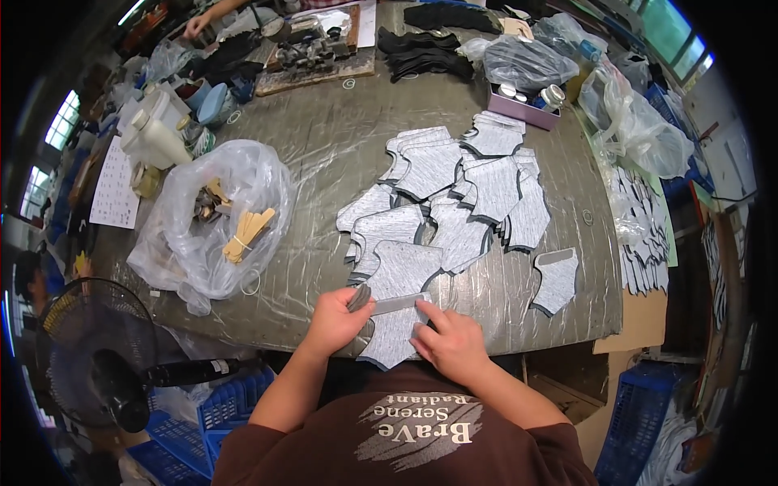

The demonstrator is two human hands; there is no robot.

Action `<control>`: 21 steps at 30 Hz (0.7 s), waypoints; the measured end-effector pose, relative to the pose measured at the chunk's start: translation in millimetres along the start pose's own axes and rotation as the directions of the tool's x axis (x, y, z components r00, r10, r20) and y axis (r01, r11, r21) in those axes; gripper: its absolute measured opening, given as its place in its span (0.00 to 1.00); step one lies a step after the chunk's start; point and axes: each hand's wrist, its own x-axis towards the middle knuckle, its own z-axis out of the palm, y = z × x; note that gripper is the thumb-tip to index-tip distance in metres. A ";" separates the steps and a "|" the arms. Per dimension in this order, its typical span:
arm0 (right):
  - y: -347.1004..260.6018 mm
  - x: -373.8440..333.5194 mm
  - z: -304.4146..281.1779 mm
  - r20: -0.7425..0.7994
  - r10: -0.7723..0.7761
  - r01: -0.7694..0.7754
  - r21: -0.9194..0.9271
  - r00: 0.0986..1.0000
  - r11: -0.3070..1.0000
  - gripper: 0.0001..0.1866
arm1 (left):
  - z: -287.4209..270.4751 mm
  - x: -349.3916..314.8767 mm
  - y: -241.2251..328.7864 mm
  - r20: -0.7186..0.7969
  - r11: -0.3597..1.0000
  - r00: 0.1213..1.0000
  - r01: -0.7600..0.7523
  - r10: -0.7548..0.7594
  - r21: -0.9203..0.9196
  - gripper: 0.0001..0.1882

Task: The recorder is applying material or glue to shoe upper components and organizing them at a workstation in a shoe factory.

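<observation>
A light grey, streaked cut-out panel [395, 336] with dark edges lies at the table's front edge, its lower end jutting past it. Along its upper end runs a narrow grey strip [397, 304]. My left hand [334, 322] is closed on a small bundle of dark grey strips [359, 297], its thumb by the strip's left end. With the index finger stretched out, my right hand [452, 342] presses the strip's right end; its other fingers rest on the panel's right side. Overlapping piles of similar panels [405, 263] spread beyond my hands.
One panel [557, 282] with a strip lies apart at right. At left sits a clear plastic bag [271, 182] with banded wooden sticks [250, 233]. A purple box [527, 113] with jars stands at far right. A fan [109, 356] is at lower left; another person's hand [197, 26] shows far left.
</observation>
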 end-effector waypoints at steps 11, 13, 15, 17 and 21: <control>-0.4 2.8 -1.2 0.026 0.008 -0.008 -0.015 1.000 1.000 0.08 | -1.2 1.4 9.3 -0.012 0.978 0.999 -0.038 0.041 0.204 0.06; 0.7 2.7 -0.5 0.007 0.016 -0.016 0.013 1.000 1.000 0.08 | 0.0 2.4 12.3 -0.009 0.956 0.997 -0.077 0.083 0.283 0.06; 0.6 1.6 0.3 0.009 0.020 -0.020 0.002 1.000 1.000 0.08 | 1.5 3.6 11.8 0.003 0.822 0.979 -0.174 0.205 0.543 0.08; 0.3 0.8 -1.1 0.008 0.027 -0.027 -0.014 1.000 1.000 0.08 | 1.6 4.8 14.8 0.030 0.809 0.980 -0.178 0.194 0.560 0.07; 0.8 -4.0 -0.6 -0.060 0.187 -0.178 0.133 0.980 0.975 0.16 | 8.5 1.5 14.9 0.025 0.790 0.919 -0.351 0.393 0.502 0.06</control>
